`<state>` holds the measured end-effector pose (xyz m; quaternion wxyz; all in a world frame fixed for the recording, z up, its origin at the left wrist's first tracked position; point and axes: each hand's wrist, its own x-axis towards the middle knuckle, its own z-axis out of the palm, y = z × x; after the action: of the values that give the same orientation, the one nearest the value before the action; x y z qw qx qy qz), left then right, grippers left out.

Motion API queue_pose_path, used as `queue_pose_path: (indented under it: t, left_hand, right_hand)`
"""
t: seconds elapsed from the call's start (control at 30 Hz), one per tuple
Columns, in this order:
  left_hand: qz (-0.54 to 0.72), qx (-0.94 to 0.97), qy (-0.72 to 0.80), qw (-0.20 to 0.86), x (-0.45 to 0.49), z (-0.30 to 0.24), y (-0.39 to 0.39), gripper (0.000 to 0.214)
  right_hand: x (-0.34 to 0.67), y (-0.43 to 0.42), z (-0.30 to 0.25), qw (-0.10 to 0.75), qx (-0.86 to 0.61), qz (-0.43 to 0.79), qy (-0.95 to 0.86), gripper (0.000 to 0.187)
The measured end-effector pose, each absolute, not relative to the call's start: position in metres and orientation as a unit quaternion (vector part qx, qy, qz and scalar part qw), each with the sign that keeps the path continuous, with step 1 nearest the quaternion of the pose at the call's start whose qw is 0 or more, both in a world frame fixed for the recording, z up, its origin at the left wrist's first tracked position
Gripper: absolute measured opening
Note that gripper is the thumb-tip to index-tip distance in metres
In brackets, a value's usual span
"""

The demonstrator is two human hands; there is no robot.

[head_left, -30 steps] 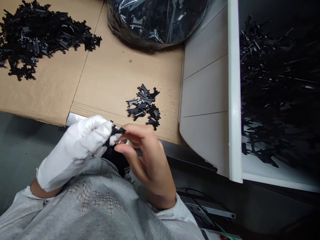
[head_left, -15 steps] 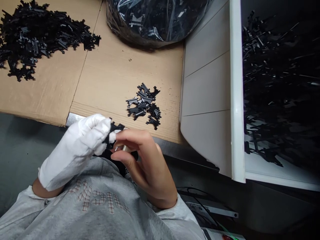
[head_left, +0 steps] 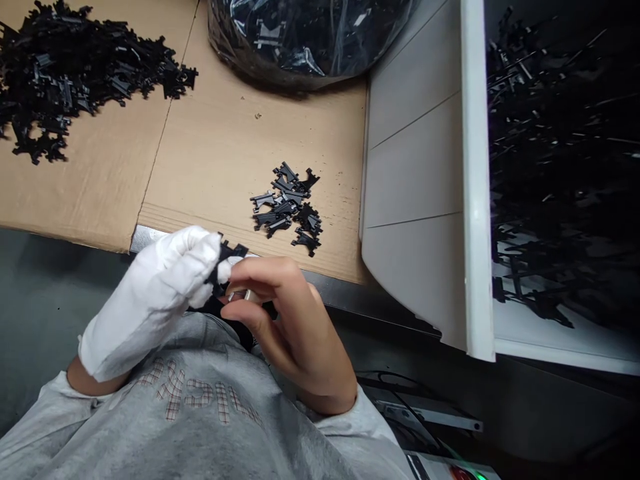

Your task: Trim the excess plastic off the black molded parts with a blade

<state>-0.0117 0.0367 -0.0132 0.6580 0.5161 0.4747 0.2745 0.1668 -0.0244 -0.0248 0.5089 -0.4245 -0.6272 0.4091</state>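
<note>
My left hand (head_left: pixel 160 293), in a white glove, is closed in a pinch on a small black plastic part (head_left: pixel 227 257) just in front of my chest. My bare right hand (head_left: pixel 285 313) meets it from the right, fingers curled, holding a small silvery tool (head_left: pixel 246 294) against the part. Both hands hover over the table's near metal edge (head_left: pixel 330 293). A small pile of the same black parts (head_left: pixel 289 208) lies on the cardboard just beyond my hands.
Brown cardboard sheet (head_left: pixel 215 147) covers the table. A large heap of black parts (head_left: pixel 75 67) sits far left. A clear plastic bag of parts (head_left: pixel 310 33) stands at the top. A white bin (head_left: pixel 470 200) full of black parts fills the right side.
My hands have stayed together on the part, shifting slightly left and up. The right fingers have curled a little closer to the glove.
</note>
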Motion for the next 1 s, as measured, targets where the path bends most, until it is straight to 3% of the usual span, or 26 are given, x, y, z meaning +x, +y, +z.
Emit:
queue_pose_path:
  t: [0.23, 0.47, 0.6, 0.8, 0.9, 1.0]
  left_hand:
    - [0.237, 0.517, 0.479, 0.668, -0.009, -0.01, 0.039, 0.038]
    - [0.202, 0.598, 0.473, 0.615, 0.008, -0.007, 0.061, 0.033]
    - [0.109, 0.751, 0.433, 0.486, 0.023, -0.024, 0.082, 0.038]
    - [-0.031, 0.904, 0.399, 0.15, 0.061, -0.03, 0.095, 0.036]
    - [-0.045, 0.9, 0.423, 0.091, 0.071, -0.027, 0.094, 0.033]
    - [-0.012, 0.892, 0.441, 0.098, 0.072, -0.027, 0.093, 0.027]
  right_hand:
    - [0.169, -0.026, -0.024, 0.519, -0.447, 0.401, -0.609, 0.015]
    - [0.193, -0.035, -0.032, 0.566, -0.439, 0.445, -0.537, 0.015]
    - [0.205, -0.027, -0.037, 0.642, -0.371, 0.514, -0.432, 0.015]
    - [0.205, -0.02, -0.041, 0.666, -0.172, 0.603, -0.404, 0.026]
    - [0.204, -0.021, -0.052, 0.648, -0.175, 0.628, -0.395, 0.033]
    - [0.201, -0.024, -0.07, 0.632, -0.172, 0.653, -0.38, 0.04]
